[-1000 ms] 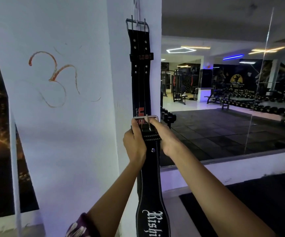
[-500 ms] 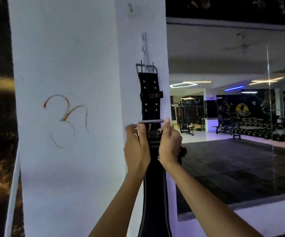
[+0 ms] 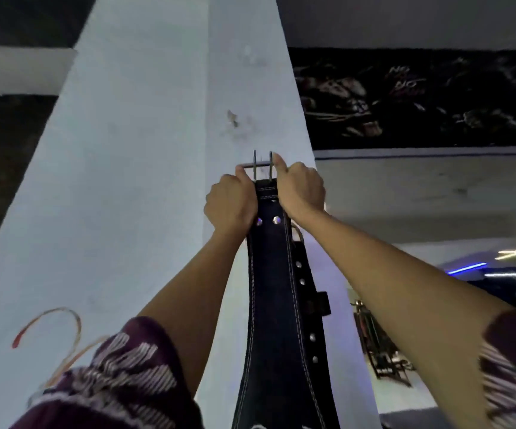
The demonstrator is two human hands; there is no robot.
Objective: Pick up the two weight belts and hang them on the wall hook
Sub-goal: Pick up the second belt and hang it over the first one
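A black leather weight belt with white stitching (image 3: 273, 305) hangs down the narrow face of the white pillar (image 3: 145, 181). My left hand (image 3: 230, 204) and my right hand (image 3: 301, 188) grip its top end on either side. Its metal buckle (image 3: 261, 167) with two prongs sticks up between my thumbs, flat against the pillar. Behind it, a second black belt with rivet holes (image 3: 307, 301) hangs on the pillar, showing along the first belt's right edge. The wall hook is hidden behind my hands and the belts.
A red scribble (image 3: 49, 335) marks the pillar's wide left face. A chipped spot (image 3: 232, 117) sits on the narrow face above the buckle. A dark mural (image 3: 420, 97) and a mirror with gym equipment (image 3: 380, 351) lie to the right.
Both hands have lifted the belt's buckle end up the pillar, past the top of the hanging belt. The view has tilted upward.
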